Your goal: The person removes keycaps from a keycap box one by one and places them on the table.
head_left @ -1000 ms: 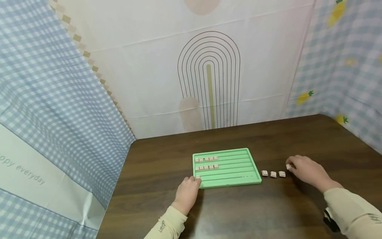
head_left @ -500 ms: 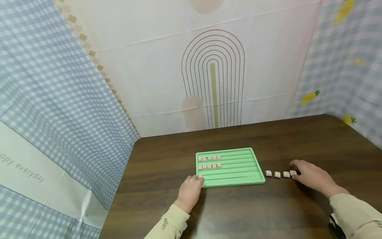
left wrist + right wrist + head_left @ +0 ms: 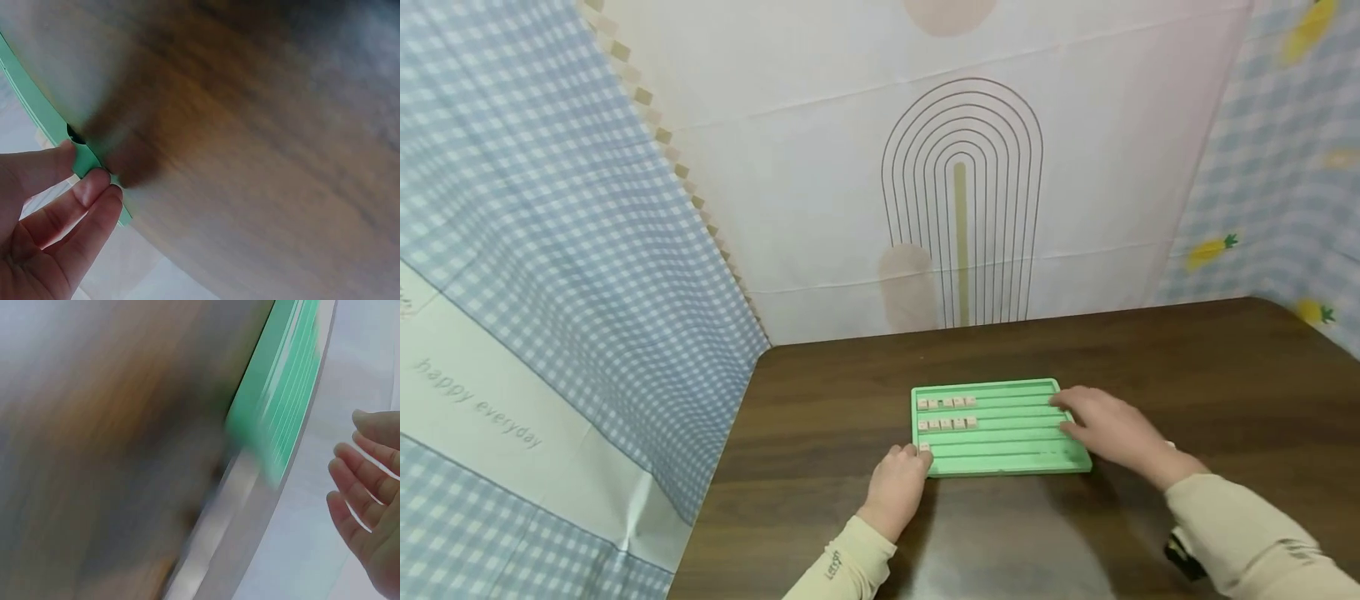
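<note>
1. The left hand (image 3: 897, 490), at the lower middle of the head view, pinches the near left corner of the green tray (image 3: 1011, 459). In the left wrist view, the thumb and two fingers close on its edge at the frame's left.
2. The right hand (image 3: 1108, 429), right of centre, has its fingers spread and gently bent, with nothing between them. In the head view it overlaps the tray's right end; in the right wrist view, a gap separates its fingertips from the tray.
3. The tray lies on the brown table (image 3: 820, 433), low and right of centre in the head view.
4. At the tray's left are an upper row of tiles (image 3: 958, 402), a second row of tiles (image 3: 958, 423) below it, and a single tile (image 3: 924, 448) just beside the left fingertips.
</note>
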The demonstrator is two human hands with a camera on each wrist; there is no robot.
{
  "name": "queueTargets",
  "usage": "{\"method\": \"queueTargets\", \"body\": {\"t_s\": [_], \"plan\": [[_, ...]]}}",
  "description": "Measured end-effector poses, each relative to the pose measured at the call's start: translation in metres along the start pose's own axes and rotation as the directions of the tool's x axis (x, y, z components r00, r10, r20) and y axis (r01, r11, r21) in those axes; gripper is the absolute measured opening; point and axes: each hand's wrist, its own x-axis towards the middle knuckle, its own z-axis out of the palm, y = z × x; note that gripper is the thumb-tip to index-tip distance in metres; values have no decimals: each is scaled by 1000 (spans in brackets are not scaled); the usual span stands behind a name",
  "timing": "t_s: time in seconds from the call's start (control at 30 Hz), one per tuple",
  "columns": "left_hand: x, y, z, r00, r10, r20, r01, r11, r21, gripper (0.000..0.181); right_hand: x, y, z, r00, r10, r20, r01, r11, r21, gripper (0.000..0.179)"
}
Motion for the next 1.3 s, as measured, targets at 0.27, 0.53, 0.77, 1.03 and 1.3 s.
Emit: {"method": "queueTargets", "body": {"t_s": [0.27, 0.53, 0.77, 1.03, 1.3], "plan": [[2, 11, -3, 1000, 28, -12, -28, 1000, 13, 13, 32, -72, 52, 972, -235, 25, 233, 971, 45, 22], [0, 19, 2, 998, 23, -65, -21, 999, 28, 10, 44, -98, 87, 947, -320, -29, 318, 947, -51, 20], [1, 17, 3, 995, 18, -101, -14, 999, 44, 8, 52, -109, 97, 940, -325, -109, 310, 942, -131, 10], [1, 6, 4, 993, 32, -112, -23, 996, 86, 11, 62, -118, 98, 943, -312, -120, 298, 947, -118, 10], [-1, -1, 0, 999, 23, -45, -20, 997, 73, 13, 62, -117, 95, 925, -349, -154, 321, 930, -179, 5]]}}
